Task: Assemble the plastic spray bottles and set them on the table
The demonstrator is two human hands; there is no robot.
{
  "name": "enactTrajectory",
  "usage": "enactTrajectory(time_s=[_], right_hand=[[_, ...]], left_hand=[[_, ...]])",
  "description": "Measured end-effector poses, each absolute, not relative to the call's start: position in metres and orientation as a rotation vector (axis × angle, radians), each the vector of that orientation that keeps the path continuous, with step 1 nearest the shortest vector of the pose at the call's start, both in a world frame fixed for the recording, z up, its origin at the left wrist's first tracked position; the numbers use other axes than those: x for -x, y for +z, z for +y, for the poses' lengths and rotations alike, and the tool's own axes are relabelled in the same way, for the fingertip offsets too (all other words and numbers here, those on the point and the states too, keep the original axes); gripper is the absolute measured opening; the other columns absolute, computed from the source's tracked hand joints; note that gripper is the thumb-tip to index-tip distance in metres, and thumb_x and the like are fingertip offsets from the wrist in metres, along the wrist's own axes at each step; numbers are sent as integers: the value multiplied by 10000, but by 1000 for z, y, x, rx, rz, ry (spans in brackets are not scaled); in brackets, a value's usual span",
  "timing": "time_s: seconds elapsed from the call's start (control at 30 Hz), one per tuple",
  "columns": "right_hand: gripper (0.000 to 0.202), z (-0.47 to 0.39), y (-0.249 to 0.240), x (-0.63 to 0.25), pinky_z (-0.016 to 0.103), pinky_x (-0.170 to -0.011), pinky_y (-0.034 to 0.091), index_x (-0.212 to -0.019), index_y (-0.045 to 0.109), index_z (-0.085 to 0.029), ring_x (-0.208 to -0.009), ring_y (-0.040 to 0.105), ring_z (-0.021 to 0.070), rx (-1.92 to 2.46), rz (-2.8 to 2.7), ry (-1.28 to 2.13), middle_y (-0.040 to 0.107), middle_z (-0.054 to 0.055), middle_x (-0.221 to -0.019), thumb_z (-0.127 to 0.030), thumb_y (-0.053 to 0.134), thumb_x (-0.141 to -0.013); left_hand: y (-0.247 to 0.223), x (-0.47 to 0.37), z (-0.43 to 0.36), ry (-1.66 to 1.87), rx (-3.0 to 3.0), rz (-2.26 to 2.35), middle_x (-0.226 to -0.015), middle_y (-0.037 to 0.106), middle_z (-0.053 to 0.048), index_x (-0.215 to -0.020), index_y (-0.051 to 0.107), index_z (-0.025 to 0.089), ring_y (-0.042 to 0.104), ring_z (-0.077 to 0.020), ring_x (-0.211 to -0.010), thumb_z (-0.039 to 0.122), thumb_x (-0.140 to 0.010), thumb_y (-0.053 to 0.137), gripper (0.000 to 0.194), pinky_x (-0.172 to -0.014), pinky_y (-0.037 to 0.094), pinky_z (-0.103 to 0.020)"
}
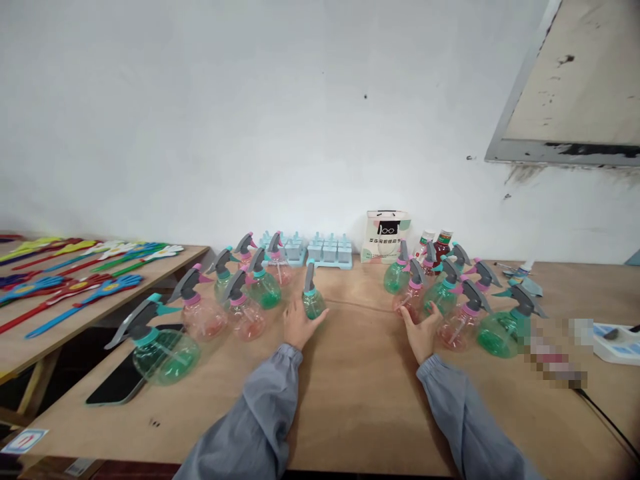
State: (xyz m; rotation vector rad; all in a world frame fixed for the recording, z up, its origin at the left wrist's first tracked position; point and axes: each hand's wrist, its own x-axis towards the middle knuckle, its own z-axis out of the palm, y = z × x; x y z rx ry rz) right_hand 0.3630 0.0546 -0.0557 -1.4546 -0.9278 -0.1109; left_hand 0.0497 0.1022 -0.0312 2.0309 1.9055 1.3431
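My left hand (pixel 301 325) is at a small green spray bottle (pixel 313 303) with a grey trigger head, standing upright near the table's middle; thumb and fingers are spread around its near side. Over on the right, my right hand (pixel 420 328) has its thumb and fingers apart, beside a pink spray bottle (pixel 411 300) at the front left of the right-hand group. Near its fingertips is also a green spray bottle (pixel 443 297). More pink and green spray bottles stand in a group on the left, with a large green one (pixel 167 357) nearest me.
A black phone (pixel 117 381) lies at the left. Pale blue moulds (pixel 329 251), a paper bag (pixel 385 239) and red-labelled bottles (pixel 442 247) stand by the wall. Colourful hand-shaped items (pixel 107 287) cover the left table. A white tray (pixel 617 350) and cable sit right.
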Motion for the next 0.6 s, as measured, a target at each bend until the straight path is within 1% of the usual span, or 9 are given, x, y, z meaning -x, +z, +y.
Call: enactTrajectory(time_s=[0.1,0.17,0.2,0.27,0.37,0.43,0.5,0.53,0.6], right_hand=[[719,33,-56,-333,527,-1106,368,-1332,409,-185,-1235,487,316,1351,-1047,-71,468,168,-1302,-651,609,-821],[599,23,-53,-309,503,-1103,385,-1304,435,-218,-1219,505,288,1276,-1200,19,499,132,-1272,-585,603,-861],[584,22,-50,-298,499,-1109,386,-1307,439,-223,-1230,507,285,1247,-1266,61,509,128,-1278,-566,609,-866],[635,26,-42,-276,505,-1131,375,-1348,421,-216,-1287,489,293,1208,-1360,143,506,142,-1334,-556,631,-855],[792,43,-24,-251,523,-1160,352,-1434,352,-192,-1387,427,315,1158,-1422,265,453,180,-1452,-564,673,-813],[815,55,-13,-240,513,-1158,361,-1453,345,-190,-1402,425,312,1111,-1419,322,441,186,-1483,-547,686,-804],[717,65,-4,-233,488,-1123,405,-1408,420,-205,-1331,505,294,1078,-1404,362,525,164,-1408,-519,674,-816],[643,68,-1,-232,473,-1091,436,-1366,470,-216,-1266,558,281,1069,-1404,389,580,144,-1339,-505,662,-825],[503,73,3,-233,439,-1016,490,-1265,559,-235,-1127,632,255,1055,-1413,446,655,104,-1189,-478,640,-832]], left_hand=[[-30,-54,98,1287,-2140,1768,-1446,545,-182,-1501,333,174,526,-332,-1335,483,-814,618,805,-1074,431,-471],[-31,-61,93,1214,-2228,1668,-1441,553,-166,-1499,351,183,539,-310,-1319,425,-843,574,735,-1068,430,-449],[-32,-65,89,1183,-2267,1637,-1423,566,-167,-1492,368,179,547,-307,-1305,417,-842,573,722,-1065,427,-448],[-34,-74,81,1157,-2367,1586,-1368,600,-169,-1469,409,175,562,-310,-1272,450,-822,609,731,-1066,409,-457],[-40,-89,69,1203,-2563,1473,-1240,652,-161,-1407,485,175,598,-314,-1178,579,-765,663,779,-1046,392,-480],[-43,-95,63,1243,-2692,1357,-1149,673,-161,-1358,528,159,622,-317,-1086,696,-725,647,839,-1010,401,-490],[-44,-96,62,1304,-2809,1225,-1126,676,-175,-1338,537,140,628,-321,-1038,782,-704,598,905,-987,406,-498],[-43,-93,64,1355,-2847,1179,-1145,670,-182,-1344,530,139,625,-321,-1049,788,-717,576,903,-985,405,-495],[-37,-77,70,1520,-2841,1192,-1201,649,-181,-1347,518,158,611,-313,-1110,714,-780,573,796,-995,408,-473]])
